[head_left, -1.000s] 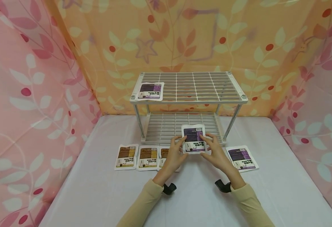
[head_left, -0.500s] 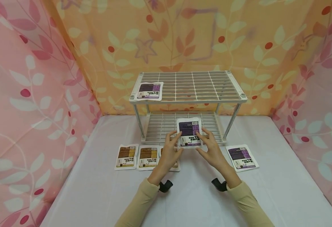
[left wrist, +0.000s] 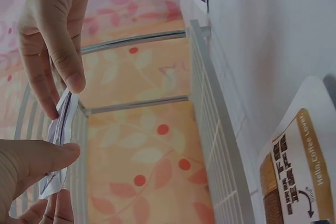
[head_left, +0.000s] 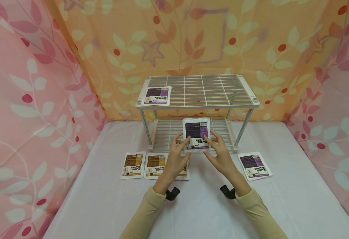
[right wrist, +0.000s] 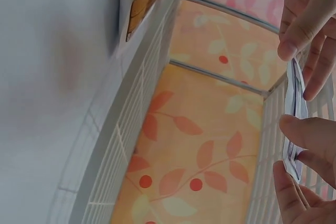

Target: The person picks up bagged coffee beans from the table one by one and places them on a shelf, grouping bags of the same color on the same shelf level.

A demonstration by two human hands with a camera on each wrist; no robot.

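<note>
At far left on the white table (head_left: 204, 209), the first brown-labelled coffee pouch (head_left: 133, 166) and second brown-labelled coffee pouch (head_left: 155, 166) lie face up, as they do one second earlier. Beyond them, a purple-labelled pouch (head_left: 156, 96) rests at the front left corner of the wire rack's upper tier (head_left: 197, 107), also unchanged. The third brown-labelled coffee pouch (head_left: 184, 172) is partly hidden behind the left hand (head_left: 175, 161); its right part now shows, where mainly its left part shows a second before.

The left hand pinches the left edge of the held purple-labelled pouch (head_left: 196, 131), thumb on the front, gap closed to the pouch's thickness. The right hand (head_left: 222, 157) pinches the opposite edge likewise. The held pouch has risen and shifted slightly left; it appears before the lower tier (head_left: 162, 132), face toward the head camera. Assessment: it is under two-handed control at the rack, not yet set down.

At right, a purple-labelled pouch on the table (head_left: 255, 166) lies slightly askew, unmoved.
</note>
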